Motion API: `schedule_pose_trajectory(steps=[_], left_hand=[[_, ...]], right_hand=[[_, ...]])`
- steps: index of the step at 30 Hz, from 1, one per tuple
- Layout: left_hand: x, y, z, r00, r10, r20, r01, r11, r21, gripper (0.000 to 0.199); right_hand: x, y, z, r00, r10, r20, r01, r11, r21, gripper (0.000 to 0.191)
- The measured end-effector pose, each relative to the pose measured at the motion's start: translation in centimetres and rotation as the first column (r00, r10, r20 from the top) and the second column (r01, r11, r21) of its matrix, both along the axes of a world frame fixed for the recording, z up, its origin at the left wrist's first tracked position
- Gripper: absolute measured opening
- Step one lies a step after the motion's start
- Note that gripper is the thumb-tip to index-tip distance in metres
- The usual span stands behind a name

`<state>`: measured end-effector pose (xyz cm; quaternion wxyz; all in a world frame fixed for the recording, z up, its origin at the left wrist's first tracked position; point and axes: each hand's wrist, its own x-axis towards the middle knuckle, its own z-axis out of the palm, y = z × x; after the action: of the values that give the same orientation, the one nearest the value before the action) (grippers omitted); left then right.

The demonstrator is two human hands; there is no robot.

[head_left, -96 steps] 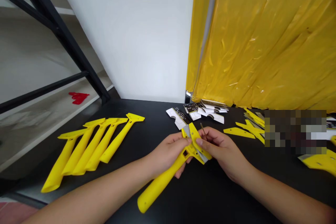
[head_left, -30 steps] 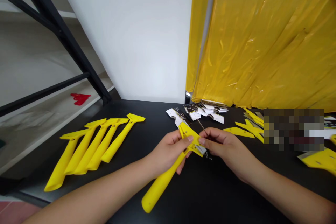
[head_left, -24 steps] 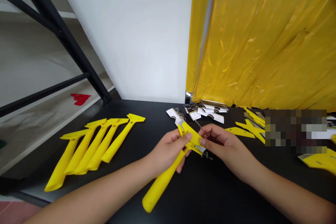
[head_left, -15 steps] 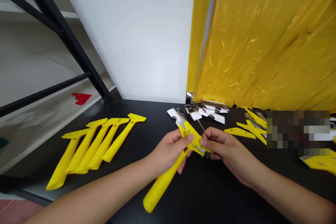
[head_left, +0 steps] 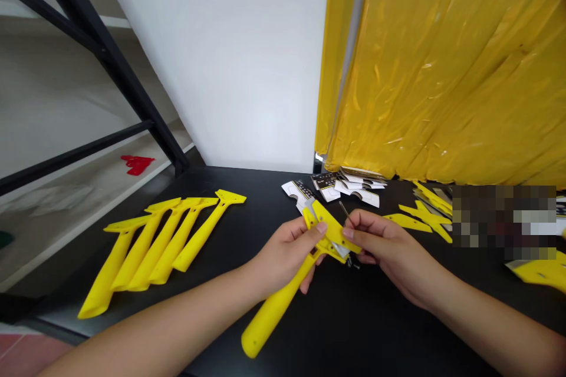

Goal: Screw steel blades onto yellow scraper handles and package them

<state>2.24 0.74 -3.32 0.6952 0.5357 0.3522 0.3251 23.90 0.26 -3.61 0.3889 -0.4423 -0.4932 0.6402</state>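
Note:
My left hand [head_left: 287, 250] is closed around the head of a yellow scraper [head_left: 274, 315], its thumb pressing on a flat yellow cover plate [head_left: 326, 221]. The long handle slants down toward me. A grey metal blade [head_left: 339, 249] shows between the plate and the scraper head. My right hand [head_left: 382, 241] pinches the plate's right end, which sits askew from the head. A thin metal rod [head_left: 344, 210] sticks up from the same fingers; its other end is hidden. Small screws [head_left: 354, 265] lie on the table just below.
Several yellow scraper handles [head_left: 197, 235] lie in a row on the black table [head_left: 212, 330] to the left. Printed card sleeves [head_left: 360, 191] are piled behind my hands. Yellow plates [head_left: 409, 222] and blades lie at right, near a yellow scraper [head_left: 537, 271]. Yellow-wrapped stack [head_left: 442, 70] stands behind.
My right hand has shifted slightly right, and the cover plate's right end has swung away from the scraper head, baring more of the blade. My left hand has stayed in place.

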Motion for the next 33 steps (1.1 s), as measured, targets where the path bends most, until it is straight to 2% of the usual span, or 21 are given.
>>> schedule_pose_trajectory(steps=[6, 11, 13, 14, 16, 17, 18, 21, 24, 26, 28, 30, 33], left_hand=[[-0.2, 0.2, 0.3, 0.999, 0.037, 0.009, -0.037, 0.999, -0.021, 0.045], [-0.2, 0.4, 0.1, 1.0, -0.011, 0.012, 0.012, 0.998, -0.064, 0.041], [-0.1, 0.4, 0.1, 1.0, -0.002, 0.014, 0.003, 0.997, -0.075, 0.038], [-0.1, 0.4, 0.1, 1.0, 0.011, 0.011, -0.011, 0.997, -0.075, 0.037], [-0.1, 0.3, 0.2, 0.999, 0.037, 0.009, -0.036, 0.997, -0.067, 0.037], [-0.2, 0.3, 0.2, 0.999, 0.044, 0.008, -0.043, 0.997, -0.063, 0.037], [-0.2, 0.3, 0.2, 0.999, 0.047, 0.007, -0.046, 0.997, -0.062, 0.036], [-0.3, 0.4, 0.3, 0.998, 0.056, 0.001, -0.056, 0.995, -0.079, 0.035], [-0.3, 0.4, 0.3, 0.997, 0.077, -0.01, -0.078, 0.992, -0.096, 0.032], [-0.2, 0.5, 0.3, 0.996, 0.088, -0.014, -0.089, 0.992, -0.092, 0.031], [-0.2, 0.5, 0.4, 0.996, 0.092, -0.015, -0.093, 0.992, -0.089, 0.029], [-0.1, 0.5, 0.4, 0.996, 0.089, -0.017, -0.09, 0.992, -0.094, 0.029], [-0.1, 0.4, 0.5, 0.997, 0.078, -0.022, -0.08, 0.992, -0.095, 0.03]], right_hand=[[0.6, 0.3, 0.5, 1.0, -0.013, 0.02, 0.012, 1.0, 0.028, 0.038], [0.7, 0.5, 0.9, 1.0, -0.017, -0.022, 0.018, 0.999, 0.044, 0.036], [1.2, 1.0, 1.1, 0.998, -0.059, 0.036, 0.056, 0.995, 0.083, 0.036], [1.7, 1.4, 1.2, 0.988, -0.086, 0.128, 0.068, 0.988, 0.136, 0.036], [3.0, 2.4, 1.5, 0.907, -0.148, 0.394, 0.032, 0.958, 0.286, 0.035], [3.8, 2.9, 1.6, 0.823, -0.177, 0.54, -0.034, 0.933, 0.357, 0.034], [4.6, 3.4, 1.6, 0.768, -0.191, 0.611, -0.075, 0.921, 0.383, 0.033], [6.7, 4.6, 1.4, 0.631, -0.188, 0.752, -0.143, 0.926, 0.351, 0.029], [7.3, 4.9, 1.0, 0.444, -0.257, 0.858, -0.109, 0.935, 0.337, 0.019], [6.6, 4.5, 0.8, 0.333, -0.331, 0.883, -0.076, 0.924, 0.375, 0.019], [5.1, 3.7, 0.8, 0.267, -0.364, 0.893, -0.08, 0.915, 0.396, 0.026], [3.3, 2.8, 0.7, 0.23, -0.34, 0.912, -0.111, 0.922, 0.371, 0.04], [1.2, 1.8, 0.4, 0.212, -0.313, 0.926, -0.15, 0.926, 0.347, 0.043]])
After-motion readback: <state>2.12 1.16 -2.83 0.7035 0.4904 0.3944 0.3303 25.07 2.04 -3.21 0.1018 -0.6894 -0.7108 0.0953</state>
